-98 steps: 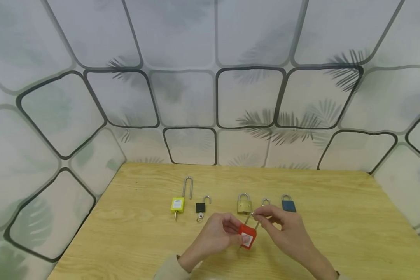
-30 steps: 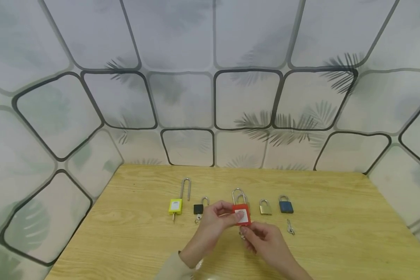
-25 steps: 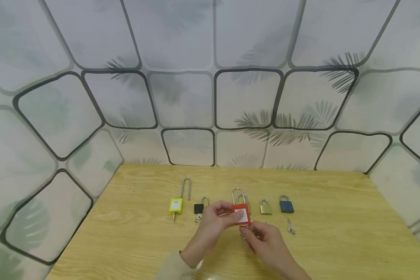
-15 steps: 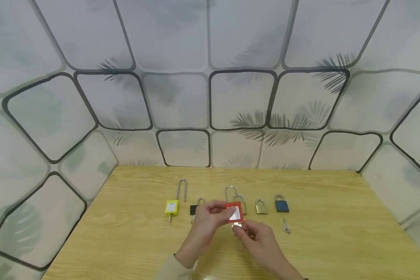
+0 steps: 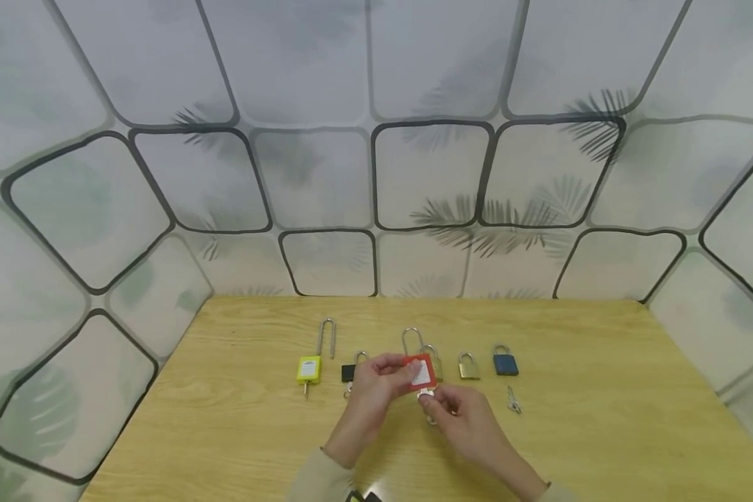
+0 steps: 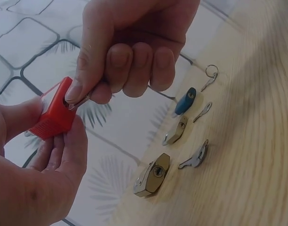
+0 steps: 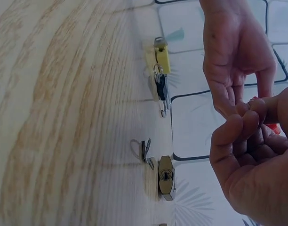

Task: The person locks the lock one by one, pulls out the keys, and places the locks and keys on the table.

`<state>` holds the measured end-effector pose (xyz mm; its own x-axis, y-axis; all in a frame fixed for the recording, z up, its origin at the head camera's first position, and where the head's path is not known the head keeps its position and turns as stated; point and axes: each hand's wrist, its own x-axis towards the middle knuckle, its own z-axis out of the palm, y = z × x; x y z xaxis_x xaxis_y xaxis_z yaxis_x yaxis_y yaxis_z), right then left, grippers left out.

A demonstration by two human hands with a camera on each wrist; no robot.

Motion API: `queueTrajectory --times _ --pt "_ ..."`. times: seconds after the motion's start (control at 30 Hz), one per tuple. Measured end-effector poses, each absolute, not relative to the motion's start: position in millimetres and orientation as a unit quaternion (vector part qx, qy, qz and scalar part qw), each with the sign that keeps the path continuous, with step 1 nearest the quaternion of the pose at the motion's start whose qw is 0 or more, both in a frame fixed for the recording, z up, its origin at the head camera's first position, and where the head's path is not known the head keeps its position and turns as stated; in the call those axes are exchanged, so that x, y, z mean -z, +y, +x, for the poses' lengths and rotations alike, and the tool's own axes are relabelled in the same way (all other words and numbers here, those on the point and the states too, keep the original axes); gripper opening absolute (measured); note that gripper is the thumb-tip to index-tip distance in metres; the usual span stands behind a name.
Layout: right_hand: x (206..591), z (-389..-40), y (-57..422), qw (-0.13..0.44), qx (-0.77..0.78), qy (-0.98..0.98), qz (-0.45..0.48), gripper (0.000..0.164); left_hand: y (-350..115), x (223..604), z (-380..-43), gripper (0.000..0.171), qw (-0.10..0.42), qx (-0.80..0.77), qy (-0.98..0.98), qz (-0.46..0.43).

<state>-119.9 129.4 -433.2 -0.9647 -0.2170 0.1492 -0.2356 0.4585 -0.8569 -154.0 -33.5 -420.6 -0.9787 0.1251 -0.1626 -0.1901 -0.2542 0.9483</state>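
Note:
My left hand [image 5: 370, 397] grips a red padlock [image 5: 422, 373] with a white label, thumb across the label. The metal shackle points away, toward the back wall. At the padlock's bottom end my right hand [image 5: 470, 422] pinches a silver key [image 5: 425, 394] between thumb and forefinger. In the left wrist view the key [image 6: 83, 102] meets the keyhole end of the red padlock [image 6: 52, 113]; how deep it sits is hidden by the thumb. Behind the red padlock stands a larger brass padlock [image 5: 438, 368], partly covered.
On the wooden table [image 5: 226, 432], to the left, lie a yellow padlock [image 5: 309, 369] with its long shackle raised and a black padlock [image 5: 348, 373]. To the right are a small brass padlock [image 5: 468, 369], a blue padlock [image 5: 505, 364] and loose keys [image 5: 513, 400].
My right hand has gone from the red padlock's shackle down to the key at its bottom. The red padlock has turned and moved slightly left and away; both hands moved with it.

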Motion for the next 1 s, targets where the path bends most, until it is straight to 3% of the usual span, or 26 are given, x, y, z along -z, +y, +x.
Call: queueTrajectory --times 0.27,0.53,0.8,1.0 --pt "432 -119 127 -0.012 -0.516 -0.848 0.118 0.027 -36 420 -158 0.035 0.109 -0.818 0.562 -0.051" --pt "439 -111 125 -0.066 -0.480 -0.862 0.149 0.031 -80 400 -181 0.038 0.005 -0.850 0.519 -0.094" --pt "444 -118 122 -0.048 -0.407 -0.899 0.153 0.047 -98 406 -180 0.041 -0.011 -0.827 0.549 -0.121" --pt "447 -120 115 -0.009 -0.390 -0.908 0.152 0.016 -114 409 -180 0.040 -0.011 -0.824 0.551 -0.131"
